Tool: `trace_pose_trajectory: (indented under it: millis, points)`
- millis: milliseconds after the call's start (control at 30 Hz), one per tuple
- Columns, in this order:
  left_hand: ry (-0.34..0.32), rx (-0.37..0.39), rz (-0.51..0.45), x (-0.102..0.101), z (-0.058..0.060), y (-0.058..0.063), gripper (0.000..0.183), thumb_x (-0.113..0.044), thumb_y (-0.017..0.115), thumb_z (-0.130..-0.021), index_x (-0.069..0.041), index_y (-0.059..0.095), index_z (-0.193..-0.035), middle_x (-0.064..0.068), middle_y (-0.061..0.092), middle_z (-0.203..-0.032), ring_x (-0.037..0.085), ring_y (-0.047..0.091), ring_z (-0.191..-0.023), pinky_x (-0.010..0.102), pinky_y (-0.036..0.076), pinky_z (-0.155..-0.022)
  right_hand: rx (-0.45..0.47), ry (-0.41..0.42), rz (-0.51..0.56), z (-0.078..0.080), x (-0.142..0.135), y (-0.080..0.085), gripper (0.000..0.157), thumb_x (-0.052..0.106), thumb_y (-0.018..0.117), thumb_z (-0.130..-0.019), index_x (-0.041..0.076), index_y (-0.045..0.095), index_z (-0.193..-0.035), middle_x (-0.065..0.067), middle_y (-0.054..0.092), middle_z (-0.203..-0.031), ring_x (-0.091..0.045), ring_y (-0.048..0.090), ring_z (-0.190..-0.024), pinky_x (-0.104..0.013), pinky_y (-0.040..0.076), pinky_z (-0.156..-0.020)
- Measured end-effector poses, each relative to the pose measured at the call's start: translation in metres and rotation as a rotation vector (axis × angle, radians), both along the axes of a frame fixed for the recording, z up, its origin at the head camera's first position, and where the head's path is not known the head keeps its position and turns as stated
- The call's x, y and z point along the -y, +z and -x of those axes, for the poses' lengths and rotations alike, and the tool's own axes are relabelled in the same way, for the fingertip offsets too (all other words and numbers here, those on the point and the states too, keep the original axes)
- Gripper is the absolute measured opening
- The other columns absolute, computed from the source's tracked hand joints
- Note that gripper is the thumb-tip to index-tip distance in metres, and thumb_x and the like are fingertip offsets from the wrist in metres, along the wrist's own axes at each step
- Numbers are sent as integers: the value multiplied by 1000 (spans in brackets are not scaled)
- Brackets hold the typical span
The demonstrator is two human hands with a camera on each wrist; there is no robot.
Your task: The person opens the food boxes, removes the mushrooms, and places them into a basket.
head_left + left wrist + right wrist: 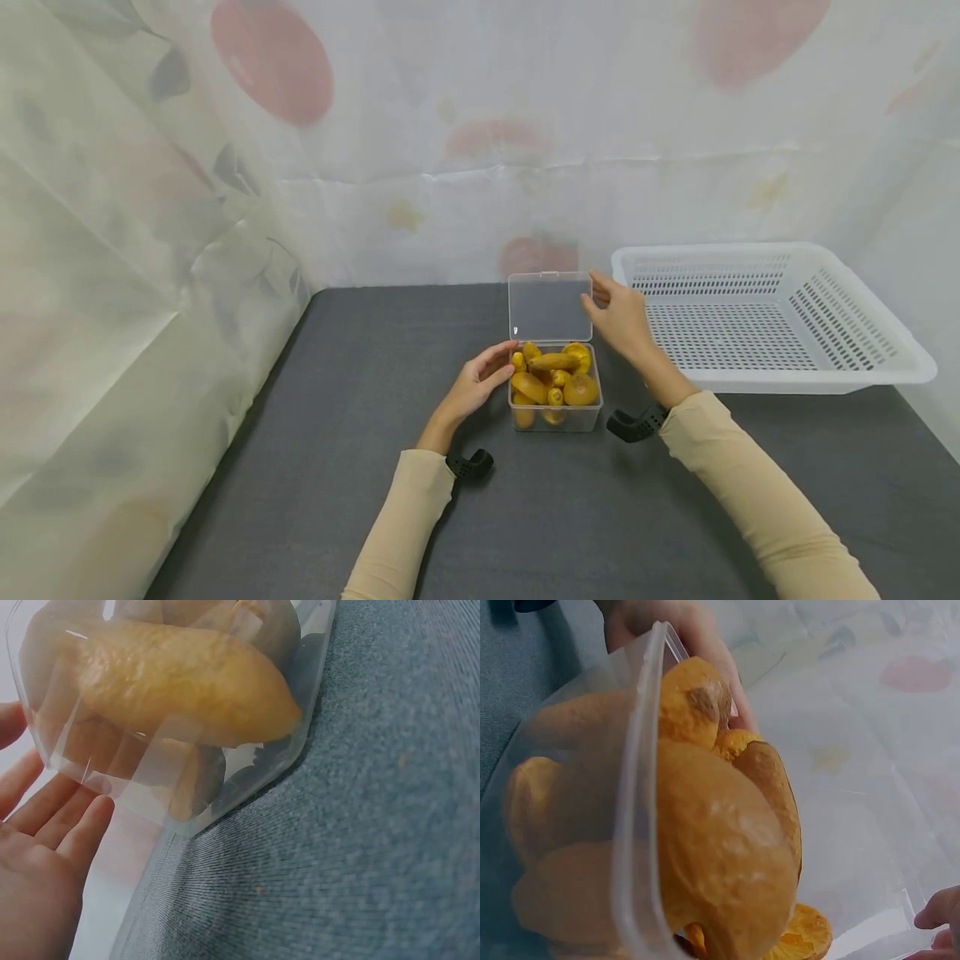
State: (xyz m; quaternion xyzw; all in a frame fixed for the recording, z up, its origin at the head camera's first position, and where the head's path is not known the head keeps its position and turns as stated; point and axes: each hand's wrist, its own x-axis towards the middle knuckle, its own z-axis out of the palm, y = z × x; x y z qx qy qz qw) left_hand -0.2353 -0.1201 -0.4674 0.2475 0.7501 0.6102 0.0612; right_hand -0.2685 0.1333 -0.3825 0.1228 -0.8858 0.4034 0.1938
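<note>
Beige sleeves [761, 492] reach out over a dark grey surface [352, 433], each ending in a black wrist strap [636, 425] and a bare hand. Between the two hands sits a clear plastic box [585, 421], upright on the surface, its hinged lid [550, 307] standing open at the back. Yellow-orange food-like pieces [553, 362] heap up to the rim; from where I stand some look long and tapered, others round, and I can't tell exactly what they are. Through the wall, the left wrist view shows one long piece with a narrowed end lying against the plastic.

At the box's left side, the left hand [476, 379] rests its fingers against the wall, extended and loosely spread rather than clenched. Opposite, the right hand [621, 318] has its thumb and fingers at the upper right corner of the lid, pinching that edge.

Just beyond the right hand, a white slotted plastic basket [750, 381] rests on the surface, wide and shallow. Pale curtains [375, 100] hang behind and to the left, printed with faded red ovals, grey leaves and small yellow shapes.
</note>
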Motion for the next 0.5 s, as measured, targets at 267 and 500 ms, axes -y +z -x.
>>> trace_pose_trajectory:
  millis: [267,500]
  points:
    - [-10,13,-5,1,-1,0,46,-9,50,-100,-2,41,-145,20,44,-149,36,42,-139,45,39,-113,96,-11,-9,8,1,-3,48,10,58,-95,-5,47,-138,-29,59,-128,-41,65,-111,-48,55,-90]
    - [-21,2,-18,1,-1,1,47,-11,50,-100,-2,40,-145,21,44,-149,36,42,-139,41,42,-111,142,-7,-11,10,1,-4,48,12,57,-96,-4,46,-140,-30,58,-131,-42,63,-114,-48,53,-93]
